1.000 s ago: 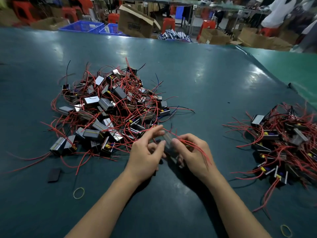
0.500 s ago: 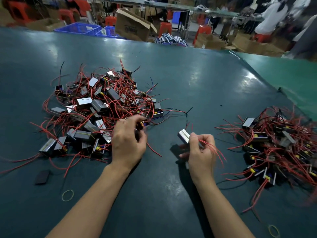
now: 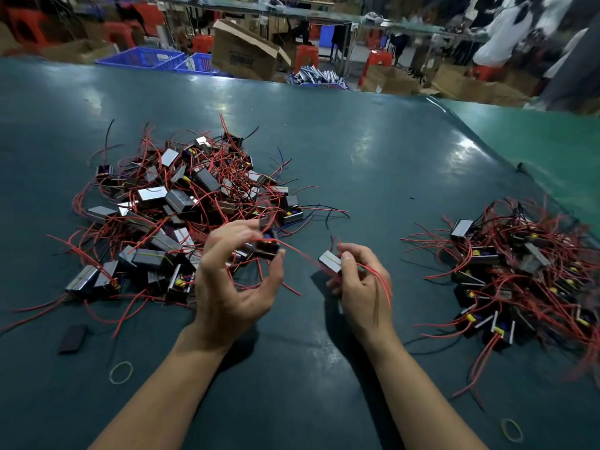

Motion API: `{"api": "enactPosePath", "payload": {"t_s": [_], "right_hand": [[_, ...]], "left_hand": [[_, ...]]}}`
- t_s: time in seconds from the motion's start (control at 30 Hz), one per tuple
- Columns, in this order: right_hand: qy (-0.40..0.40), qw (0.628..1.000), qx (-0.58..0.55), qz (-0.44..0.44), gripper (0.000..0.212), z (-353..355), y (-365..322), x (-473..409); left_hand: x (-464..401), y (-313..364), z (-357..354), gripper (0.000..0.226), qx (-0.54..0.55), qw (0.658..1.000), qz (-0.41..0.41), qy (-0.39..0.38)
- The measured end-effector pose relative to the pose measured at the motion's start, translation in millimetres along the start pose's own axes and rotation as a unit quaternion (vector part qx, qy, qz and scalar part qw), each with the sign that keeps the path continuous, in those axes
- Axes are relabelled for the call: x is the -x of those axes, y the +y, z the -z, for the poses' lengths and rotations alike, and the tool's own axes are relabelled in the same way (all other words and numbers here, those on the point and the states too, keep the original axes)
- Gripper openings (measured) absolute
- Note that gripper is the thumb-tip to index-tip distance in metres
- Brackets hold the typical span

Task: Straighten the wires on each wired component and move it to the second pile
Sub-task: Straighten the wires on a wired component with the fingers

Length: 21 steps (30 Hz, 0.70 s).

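Over the last second the hands separated: my left hand (image 3: pixel 233 287) went to the near edge of the unsorted pile (image 3: pixel 181 216) and lifted a fresh component (image 3: pixel 268 246), pinched between thumb and fingertips. My right hand (image 3: pixel 360 287) shifted rightward, fingers curled round the straightened component (image 3: pixel 329 262), its red wires (image 3: pixel 378 280) trailing over the knuckles. I judged that piece ready for the second pile (image 3: pixel 519 274) — well apart to the right. The dark green table (image 3: pixel 373 151) carried a rubber band (image 3: pixel 121 372) and a black pad (image 3: pixel 73 338); cardboard boxes (image 3: pixel 246 53) and blue crates (image 3: pixel 152 58) stood behind.

Overhead glare on table (image 3: pixel 357 164), blurred edges (wide-angle bend)
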State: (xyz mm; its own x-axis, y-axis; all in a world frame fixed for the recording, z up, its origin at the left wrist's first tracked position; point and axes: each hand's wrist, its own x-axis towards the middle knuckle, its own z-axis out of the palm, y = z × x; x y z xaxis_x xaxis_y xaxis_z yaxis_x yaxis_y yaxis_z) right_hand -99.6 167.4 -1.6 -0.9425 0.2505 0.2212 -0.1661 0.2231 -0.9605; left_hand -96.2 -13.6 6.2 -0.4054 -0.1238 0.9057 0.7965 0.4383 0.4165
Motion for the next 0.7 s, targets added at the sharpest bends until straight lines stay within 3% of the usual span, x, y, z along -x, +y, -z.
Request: {"api": "enactPosePath", "payload": {"t_s": [0.1, 0.23, 0.3, 0.4, 0.47, 0.53, 0.63, 0.7], "right_hand": [[0.001, 0.999, 0.036, 0.010, 0.015, 0, 2, 0], [-0.002, 1.000, 0.010, 0.001, 0.015, -1, 3, -1], [0.006, 1.000, 0.004, 0.007, 0.016, -1, 1, -2], [0.020, 0.999, 0.034, 0.035, 0.016, -1, 1, -1], [0.018, 0.999, 0.020, 0.021, 0.019, -2, 3, -2], [0.025, 0.999, 0.013, 0.024, 0.020, -2, 3, -1], [0.019, 0.999, -0.003, 0.035, 0.022, 1, 0, 1], [0.006, 0.999, -0.008, 0.034, 0.026, 3, 1, 1]], "left_hand": [[-2, 4, 2, 0.048, -0.028, 1.000, 0.011, 0.000], [-3, 12, 0, 0.045, -0.033, 0.994, -0.100, -0.031], [1, 15, -6, 0.033, -0.043, 0.988, -0.081, -0.123], [8, 12, -7, 0.022, -0.056, 0.939, 0.002, -0.339], [8, 10, -1, 0.028, -0.012, 0.924, 0.032, -0.381], [4, 13, 5, 0.046, 0.035, 0.941, 0.021, -0.337], [-3, 9, 9, 0.059, 0.020, 0.988, -0.009, -0.156], [-6, 7, 12, 0.060, 0.063, 0.996, 0.036, -0.051]]}}
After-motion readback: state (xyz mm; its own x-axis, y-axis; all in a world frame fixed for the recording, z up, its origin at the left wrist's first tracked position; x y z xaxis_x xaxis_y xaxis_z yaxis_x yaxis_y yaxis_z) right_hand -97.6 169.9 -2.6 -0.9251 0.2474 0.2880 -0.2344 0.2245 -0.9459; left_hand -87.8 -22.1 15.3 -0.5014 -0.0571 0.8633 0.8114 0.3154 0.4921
